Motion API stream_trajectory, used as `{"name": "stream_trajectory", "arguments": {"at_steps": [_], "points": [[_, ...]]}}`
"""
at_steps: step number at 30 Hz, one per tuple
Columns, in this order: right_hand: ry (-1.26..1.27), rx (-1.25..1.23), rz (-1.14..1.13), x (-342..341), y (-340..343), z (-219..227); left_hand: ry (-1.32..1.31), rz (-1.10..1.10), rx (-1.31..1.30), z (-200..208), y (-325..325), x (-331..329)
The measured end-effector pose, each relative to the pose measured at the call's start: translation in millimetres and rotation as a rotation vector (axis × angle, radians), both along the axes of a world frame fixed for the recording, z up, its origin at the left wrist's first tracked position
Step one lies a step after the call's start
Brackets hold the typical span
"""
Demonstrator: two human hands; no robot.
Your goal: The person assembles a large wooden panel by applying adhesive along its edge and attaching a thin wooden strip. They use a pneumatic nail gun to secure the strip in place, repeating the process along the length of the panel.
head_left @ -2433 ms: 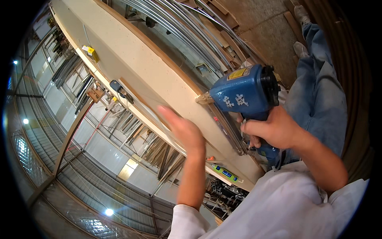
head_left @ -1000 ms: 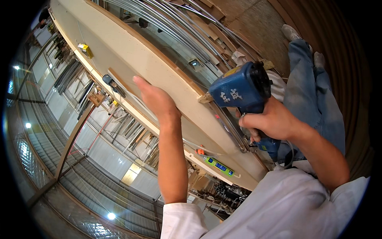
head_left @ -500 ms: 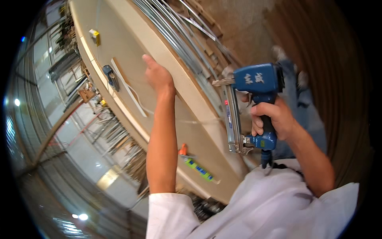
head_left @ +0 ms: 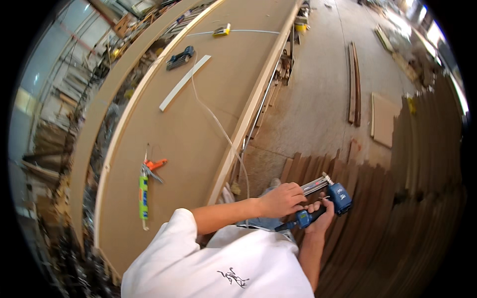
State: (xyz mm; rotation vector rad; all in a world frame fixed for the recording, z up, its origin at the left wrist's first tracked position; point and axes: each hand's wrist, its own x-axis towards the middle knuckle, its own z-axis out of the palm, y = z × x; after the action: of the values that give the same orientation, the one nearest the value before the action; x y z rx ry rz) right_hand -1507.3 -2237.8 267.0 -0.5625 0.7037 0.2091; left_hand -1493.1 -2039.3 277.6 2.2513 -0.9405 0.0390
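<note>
A blue pneumatic nail gun point(head_left: 340, 198) with a silver magazine is held low in front of my body, to the right of the panel. My right hand point(head_left: 322, 216) wraps round its dark handle near the trigger. My left hand point(head_left: 281, 200) reaches across from the left, its fingers curled at the tail end of the magazine; the fingertips are partly hidden. A clear air hose point(head_left: 218, 121) runs from the panel down past my left wrist.
On the long framed panel point(head_left: 144, 121) lie a caulking gun with a green tube point(head_left: 143, 193), a white strip point(head_left: 185, 83), a second nail gun point(head_left: 181, 58) and a small yellow box point(head_left: 222, 31). Stacked brown boards point(head_left: 367, 218) stand at right; planks point(head_left: 354, 84) lie on the floor.
My left hand has come back from over the panel to the nail gun's magazine. My right hand still grips the nail gun, now lower and tilted. The view has turned to the right.
</note>
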Motion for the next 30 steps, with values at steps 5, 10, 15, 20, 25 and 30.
{"name": "stream_trajectory", "arguments": {"at_steps": [5,10,15,20,25,30], "points": [[-0.076,0.038,0.054,-16.3,-18.3,3.6,-0.016,0.118,-0.130,7.2,-11.0,-24.0],[-0.102,0.039,0.002,-2.5,-5.5,16.0,0.004,0.067,-0.085,23.9,15.9,-17.5],[-0.181,0.051,-0.054,25.9,-4.0,10.1,0.017,-0.040,-0.062,40.2,22.2,22.5],[-0.198,0.076,-0.102,103.0,11.5,4.8,-0.031,-0.087,-0.047,32.7,38.7,107.2],[-0.208,-0.022,-0.092,205.9,38.8,2.2,-0.222,-0.054,-0.022,12.3,54.8,207.9],[-0.263,-0.062,-0.166,311.8,44.4,26.6,-0.319,0.100,0.056,-4.8,81.0,294.8]]}}
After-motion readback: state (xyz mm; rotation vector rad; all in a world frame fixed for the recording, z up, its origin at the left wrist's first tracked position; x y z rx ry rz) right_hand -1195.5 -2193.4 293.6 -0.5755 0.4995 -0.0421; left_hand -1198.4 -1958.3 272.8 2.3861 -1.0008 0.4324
